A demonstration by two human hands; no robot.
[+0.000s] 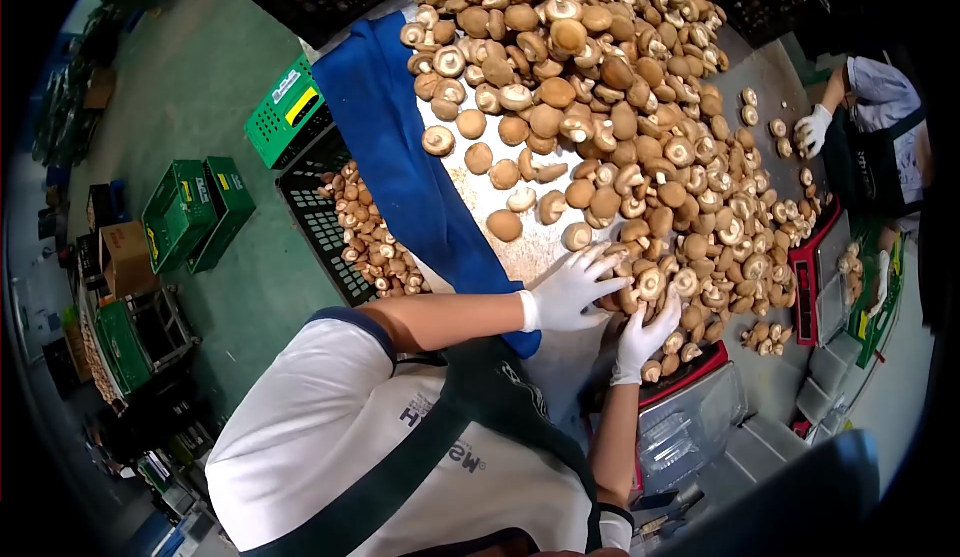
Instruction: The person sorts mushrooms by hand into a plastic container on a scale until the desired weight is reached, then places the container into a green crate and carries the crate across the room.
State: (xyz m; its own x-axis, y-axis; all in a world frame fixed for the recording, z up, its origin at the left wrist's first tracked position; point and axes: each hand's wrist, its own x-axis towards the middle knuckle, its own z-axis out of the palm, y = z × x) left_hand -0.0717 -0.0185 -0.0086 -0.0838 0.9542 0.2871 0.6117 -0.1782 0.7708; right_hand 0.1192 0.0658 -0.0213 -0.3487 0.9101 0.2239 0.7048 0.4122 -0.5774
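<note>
A large heap of brown-capped shiitake mushrooms (640,147) covers the metal table, some stem up with pale gills showing. Both my hands wear white gloves at the near edge of this heap. My left hand (572,292) lies with fingers stretched and spread, its fingertips against the closest mushrooms. Just to the right, my right hand (648,339) has thumb and fingers curved around a mushroom (652,284) whose underside faces up. Parts of the mushrooms between the two hands are hidden by my fingers.
A blue cloth (385,147) hangs over the table's left edge, above a dark crate (310,207) of mushrooms. Red-framed scales with clear plastic trays (690,437) stand at right. Across the table, a co-worker's gloved hand (813,130) is by some mushrooms. Green crates (180,215) sit on the floor.
</note>
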